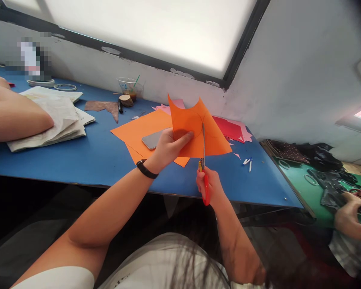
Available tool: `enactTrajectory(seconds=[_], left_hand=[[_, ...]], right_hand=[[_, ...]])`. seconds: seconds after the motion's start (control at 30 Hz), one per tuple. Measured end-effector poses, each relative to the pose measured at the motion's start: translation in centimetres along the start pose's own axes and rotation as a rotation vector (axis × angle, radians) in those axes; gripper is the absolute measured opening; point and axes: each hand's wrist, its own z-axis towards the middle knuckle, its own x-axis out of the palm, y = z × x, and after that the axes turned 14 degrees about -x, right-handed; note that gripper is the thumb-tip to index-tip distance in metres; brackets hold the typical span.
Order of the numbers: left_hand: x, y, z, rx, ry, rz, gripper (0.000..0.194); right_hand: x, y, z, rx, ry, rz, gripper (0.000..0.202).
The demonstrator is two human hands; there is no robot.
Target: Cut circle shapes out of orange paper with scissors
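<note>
My left hand (168,147) grips an orange sheet (188,122) at its left side, thumb on the front face. The sheet has curved cut-outs along its top and thin drawn curves on it. My right hand (210,184) is closed round the red handles of the scissors (205,188), whose blades point up and lie against the sheet near a drawn curve. Beneath, more orange paper (138,130) rests on the blue table, with a grey phone (153,139) on it, partly hidden by my left hand.
On the blue table (102,168) are stacked papers (60,116) beside another person's arm, a plastic cup (129,88), a wooden piece (126,100), red paper (228,127) and small pens (249,162). A person's hand is over a green table (301,176) at right.
</note>
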Motion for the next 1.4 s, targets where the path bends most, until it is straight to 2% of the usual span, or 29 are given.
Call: enactTrajectory(seconds=[0.37, 0.63, 1.07, 1.4], left_hand=[[0.0, 0.0, 0.1, 0.006, -0.001, -0.006, 0.052], [0.0, 0.0, 0.0, 0.016, -0.004, -0.007, 0.052], [-0.1, 0.1, 0.1, 0.028, 0.018, -0.003, 0.05], [0.0, 0.1, -0.1, 0.005, 0.029, 0.003, 0.048]], right_hand=[[0.0, -1.9, -0.1, -0.063, -0.043, -0.059, 0.087], [0.2, -2.2, -0.1, -0.091, -0.061, -0.065, 0.087], [-0.1, -1.2, -0.1, -0.119, -0.05, -0.069, 0.087], [-0.7, 1.4, -0.1, -0.11, -0.005, 0.02, 0.092]])
